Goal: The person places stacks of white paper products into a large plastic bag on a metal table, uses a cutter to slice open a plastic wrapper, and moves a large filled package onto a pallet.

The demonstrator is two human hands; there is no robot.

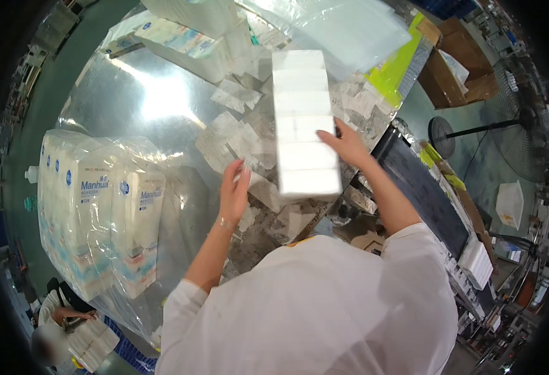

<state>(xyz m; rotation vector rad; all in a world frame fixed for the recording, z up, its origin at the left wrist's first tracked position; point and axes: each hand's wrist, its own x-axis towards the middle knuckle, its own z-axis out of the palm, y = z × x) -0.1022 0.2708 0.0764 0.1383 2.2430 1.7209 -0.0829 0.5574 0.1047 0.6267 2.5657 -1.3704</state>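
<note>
My right hand point(347, 145) presses the side of a long row of white tissue packs point(304, 122) above the shiny metal table point(156, 94); my left hand point(234, 187), fingers spread, hovers just left of it. Bagged tissue bundle point(99, 206) sits far left.

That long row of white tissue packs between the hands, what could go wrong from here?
1. The row of tissue packs is touched only near its close end by the right hand; the left hand looks open beside it, so it might buckle.
2. Loose paper scraps on the metal table could snag.
</note>
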